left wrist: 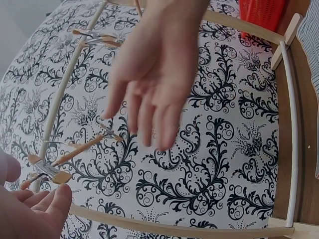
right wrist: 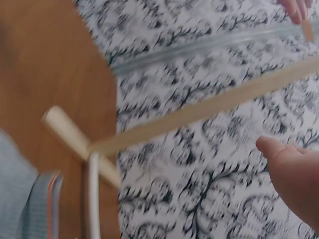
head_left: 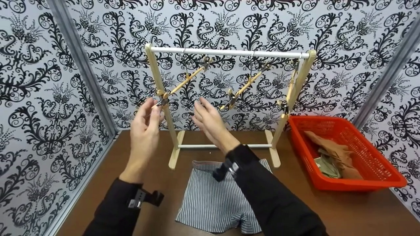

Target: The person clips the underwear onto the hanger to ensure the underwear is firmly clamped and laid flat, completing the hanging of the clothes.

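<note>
Three wooden clip hangers hang from the white rod of a small rack. My left hand (head_left: 144, 126) pinches one end of the front clip (head_left: 162, 97) on the left hanger (head_left: 187, 80). In the left wrist view, the fingertips lie right at this clip (left wrist: 52, 172). My right hand (head_left: 210, 121) is open, fingers extended, between the left hanger and the middle hanger (head_left: 249, 83), and holds nothing. Below the right forearm, striped shorts (head_left: 210, 196) lie flat on the table, partly hidden by the sleeve.
The rack's white top rod (head_left: 229, 51) and wooden feet (head_left: 177, 150) stand before a patterned wall. Near its right post hangs the third hanger (head_left: 292, 85). On the right, a red basket (head_left: 302, 157) holds brown cloth (head_left: 334, 150) and olive cloth (head_left: 328, 167).
</note>
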Motion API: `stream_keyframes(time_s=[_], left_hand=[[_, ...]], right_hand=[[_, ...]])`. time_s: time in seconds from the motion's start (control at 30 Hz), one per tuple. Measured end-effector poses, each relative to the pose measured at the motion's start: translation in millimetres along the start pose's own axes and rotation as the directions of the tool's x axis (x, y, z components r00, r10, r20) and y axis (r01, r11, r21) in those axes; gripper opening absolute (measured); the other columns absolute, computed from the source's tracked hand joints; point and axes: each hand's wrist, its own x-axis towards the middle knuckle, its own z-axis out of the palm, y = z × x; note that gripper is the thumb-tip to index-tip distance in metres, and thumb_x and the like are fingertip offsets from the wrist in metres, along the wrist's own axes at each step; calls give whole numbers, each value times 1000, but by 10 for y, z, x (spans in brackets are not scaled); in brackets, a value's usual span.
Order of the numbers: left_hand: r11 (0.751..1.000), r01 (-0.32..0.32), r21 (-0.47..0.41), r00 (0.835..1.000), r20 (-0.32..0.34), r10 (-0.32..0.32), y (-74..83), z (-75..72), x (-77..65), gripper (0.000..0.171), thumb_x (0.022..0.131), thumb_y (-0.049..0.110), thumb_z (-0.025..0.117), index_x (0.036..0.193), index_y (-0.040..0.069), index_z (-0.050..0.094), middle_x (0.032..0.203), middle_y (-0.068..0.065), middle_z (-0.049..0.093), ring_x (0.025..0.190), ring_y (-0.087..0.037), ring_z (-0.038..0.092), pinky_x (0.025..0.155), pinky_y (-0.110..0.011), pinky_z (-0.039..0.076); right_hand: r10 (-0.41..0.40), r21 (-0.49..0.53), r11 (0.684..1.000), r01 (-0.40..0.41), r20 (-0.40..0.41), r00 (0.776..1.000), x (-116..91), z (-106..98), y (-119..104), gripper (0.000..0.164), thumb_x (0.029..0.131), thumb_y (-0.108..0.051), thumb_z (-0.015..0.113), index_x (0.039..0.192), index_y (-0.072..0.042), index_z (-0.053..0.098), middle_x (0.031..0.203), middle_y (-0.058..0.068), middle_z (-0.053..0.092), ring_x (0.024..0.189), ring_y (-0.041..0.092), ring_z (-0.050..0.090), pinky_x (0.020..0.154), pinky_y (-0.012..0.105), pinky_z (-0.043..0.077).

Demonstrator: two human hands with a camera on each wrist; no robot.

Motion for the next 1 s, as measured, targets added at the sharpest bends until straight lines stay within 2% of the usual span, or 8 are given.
stream_keyframes(time_s=[0.1,0.2,0.3,0.4,0.57,0.7,0.87,1.0], left_hand=[[1000,-29,-10,999,13,29,4,25,-12,40,108,10,46,146,-4,45,139,-16,59,124,-28,60,101,-34,49],[1000,-23,-11,1000,21,23,-3,43,-28,37,108,8,46,143,-4,49,137,-16,61,121,-24,61,100,-36,50],[1000,-8,-8,1000,21,8,-3,62,-44,35,107,7,47,141,-3,52,133,-16,63,114,-22,64,98,-38,51],[1000,-6,9,1000,18,6,1,83,-58,34,107,8,48,139,-1,55,129,-17,65,106,-23,66,95,-39,53],[999,-35,23,999,6,35,11,119,-76,32,106,8,50,136,0,59,122,-17,67,101,-22,66,92,-36,54],[998,-67,17,998,7,67,39,142,-101,32,106,9,51,136,0,60,123,-16,68,103,-22,66,92,-34,54],[993,-115,21,993,20,115,107,156,-141,32,106,9,52,135,2,60,119,-13,68,97,-24,64,89,-33,55],[985,-168,27,986,11,168,148,143,-192,31,105,6,53,134,2,61,114,-11,69,94,-24,64,85,-33,55]], right_hand=[[-12,137,990,19,-45,999,58,194,-124,67,105,-20,56,159,-3,20,162,20,27,142,34,41,111,38,41],[-29,249,967,50,-88,996,97,358,-231,64,103,-12,59,157,0,26,155,23,39,135,35,50,106,38,46],[-47,318,945,76,-96,994,115,481,-303,60,101,-4,59,153,4,32,144,26,51,127,35,58,102,38,49],[-38,366,928,69,-91,995,119,544,-346,61,98,3,60,153,5,33,140,26,55,119,35,63,97,37,52],[5,425,904,40,-104,995,118,558,-390,64,94,13,59,152,5,34,145,25,51,121,39,61,89,31,56],[9,449,892,41,-110,994,115,571,-416,58,93,16,58,148,4,43,141,23,55,127,43,55,86,31,56],[-6,455,889,54,-107,994,100,608,-470,53,92,15,61,142,1,52,129,19,65,124,40,58,88,31,56],[-13,454,890,47,-76,997,69,637,-505,51,92,13,62,141,0,54,125,18,66,122,38,61,89,32,56]])
